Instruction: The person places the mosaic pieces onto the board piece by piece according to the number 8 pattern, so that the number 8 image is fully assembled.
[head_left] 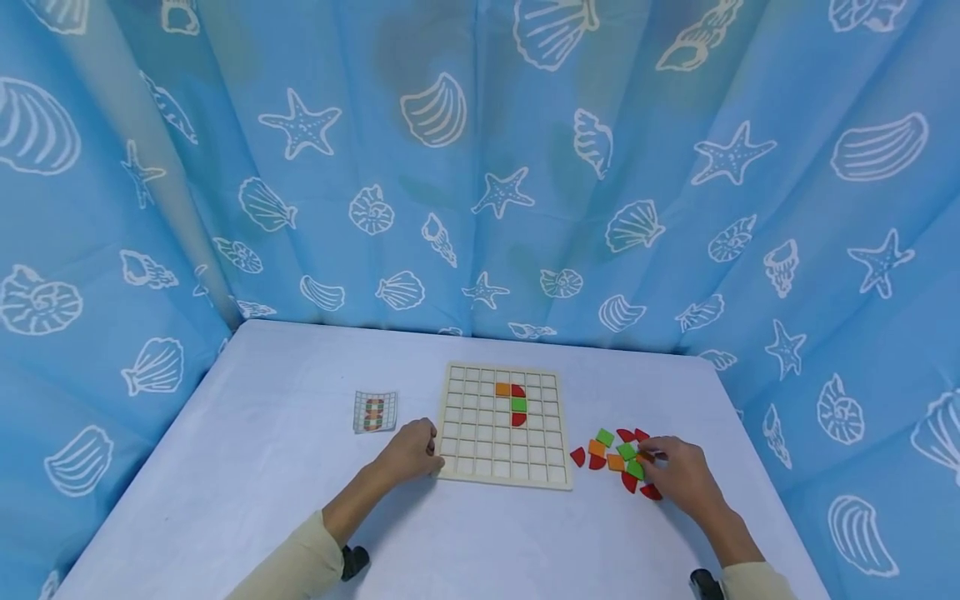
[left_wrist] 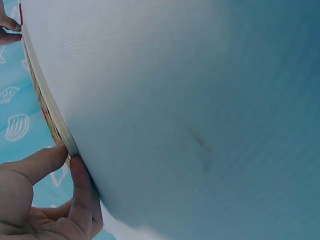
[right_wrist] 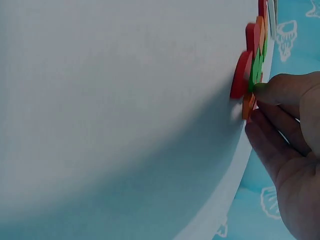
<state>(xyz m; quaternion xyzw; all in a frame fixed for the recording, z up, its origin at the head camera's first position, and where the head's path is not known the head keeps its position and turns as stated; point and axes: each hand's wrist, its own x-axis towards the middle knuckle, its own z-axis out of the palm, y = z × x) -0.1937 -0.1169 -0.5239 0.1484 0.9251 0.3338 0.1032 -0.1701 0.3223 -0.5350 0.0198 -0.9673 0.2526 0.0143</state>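
A pale wooden grid board [head_left: 487, 471] lies mid-table. Three of the pieces on it form a column: a red quarter-round, a green square [head_left: 519, 405] and another red quarter-round; an orange square [head_left: 503, 389] sits left of the top one. My left hand [head_left: 408, 450] pinches the board's lower left corner; in the left wrist view the thumb [left_wrist: 47, 162] is on its edge. To the right, my right hand [head_left: 682, 475] is at a loose pile of red, green and orange pieces [head_left: 616, 462]. Its thumb and fingers pinch an orange piece [right_wrist: 247, 106], partly hidden by them.
A small printed pattern card [head_left: 375, 412] lies left of the board, showing a coloured figure on a grid. Blue curtains [head_left: 480, 167] with white shells and starfish stand around the white table [head_left: 262, 433]. Dark straps are on both wrists.
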